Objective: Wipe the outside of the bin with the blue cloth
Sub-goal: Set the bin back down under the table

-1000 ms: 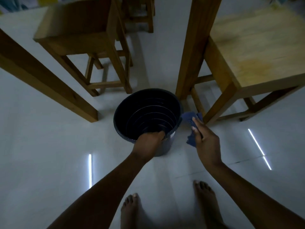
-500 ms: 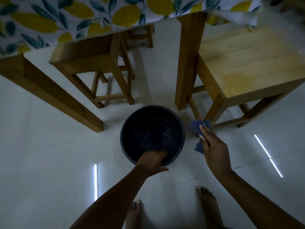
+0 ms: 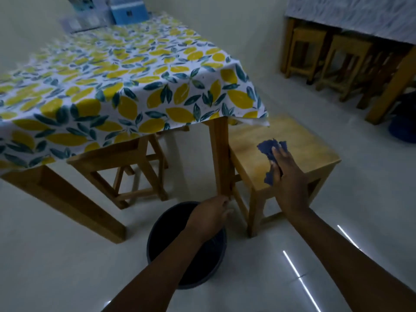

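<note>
The dark round bin point(image 3: 166, 233) stands upright on the pale floor, close to the table leg point(image 3: 220, 158). My left hand point(image 3: 208, 218) hovers over the bin's far right rim with loosely spread fingers, and I see nothing in it. My left forearm hides part of the bin's inside. My right hand point(image 3: 290, 183) is raised over the wooden stool point(image 3: 315, 154) to the right of the bin. It grips the crumpled blue cloth point(image 3: 267, 149), which sticks out above and below the fingers. The cloth is well apart from the bin.
A table with a lemon-print cloth point(image 3: 112, 86) fills the left, with another stool point(image 3: 117, 158) tucked under it. A blue box point(image 3: 130, 12) sits at the table's far end. More stools point(image 3: 346, 55) stand under a second table at the back right, by a blue round object point(image 3: 403, 129).
The view has swung upward, from the floor to the tabletop. My left hand has let go of the bin's near rim and risen. My right hand has lifted the cloth from beside the bin to over the stool.
</note>
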Demonstrator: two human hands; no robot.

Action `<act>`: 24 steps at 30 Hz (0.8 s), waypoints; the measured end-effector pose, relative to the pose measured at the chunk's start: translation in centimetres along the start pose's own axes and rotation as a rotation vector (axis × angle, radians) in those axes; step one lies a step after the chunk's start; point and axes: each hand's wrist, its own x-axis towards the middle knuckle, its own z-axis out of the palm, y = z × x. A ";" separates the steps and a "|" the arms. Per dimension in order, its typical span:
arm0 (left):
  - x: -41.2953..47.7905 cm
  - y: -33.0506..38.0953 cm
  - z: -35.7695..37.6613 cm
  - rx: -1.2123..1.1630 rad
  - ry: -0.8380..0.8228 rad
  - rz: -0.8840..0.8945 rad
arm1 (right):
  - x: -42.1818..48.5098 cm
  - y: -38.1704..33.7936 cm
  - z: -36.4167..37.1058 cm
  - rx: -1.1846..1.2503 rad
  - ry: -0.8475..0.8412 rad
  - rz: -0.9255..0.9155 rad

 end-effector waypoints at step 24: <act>7.8 1.5 -17.3 -0.034 0.038 -0.047 | 9.1 -12.0 2.3 -0.431 -0.417 -0.171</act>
